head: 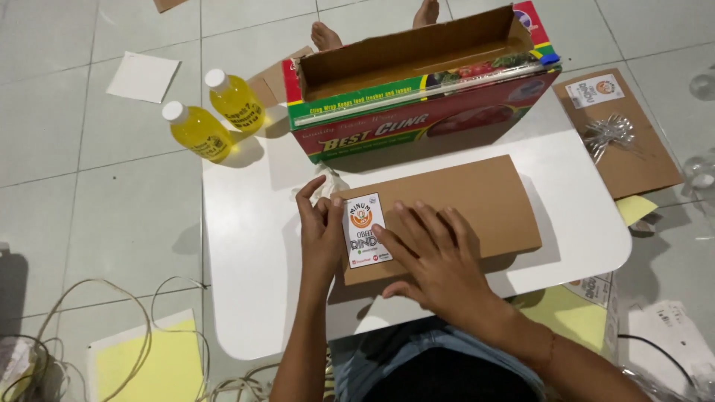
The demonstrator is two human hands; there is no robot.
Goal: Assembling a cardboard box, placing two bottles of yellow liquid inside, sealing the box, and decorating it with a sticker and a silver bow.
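While the right hand (pixel 432 257) (fingers spread) presses the sticker (pixel 366 230), the left hand (pixel 320 227) steadies the cardboard box (pixel 462 205)

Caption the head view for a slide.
Both hands, left hand and right hand, press a label onto a brown cardboard box.

- Two small bottles of yellow liquid with white caps: one (pixel 199 132) on the floor just beside the tabletop's far left corner, the other (pixel 235 102) next to it at that corner.
- A long cling-wrap dispenser box (pixel 417 112), red and green, lid open, across the far part of the white tabletop (pixel 253 283).
- A second flat brown carton (pixel 629 160) on the right with a white label and a silver ribbon bow (pixel 607 134).
- A white paper square (pixel 143 77) on the tiled floor (pixel 89 193), far left.
- Yellow sheets (pixel 153 368) and pale cords (pixel 112 327) at lower left.
- Another person's bare feet (pixel 326 35) beyond the dispenser box.
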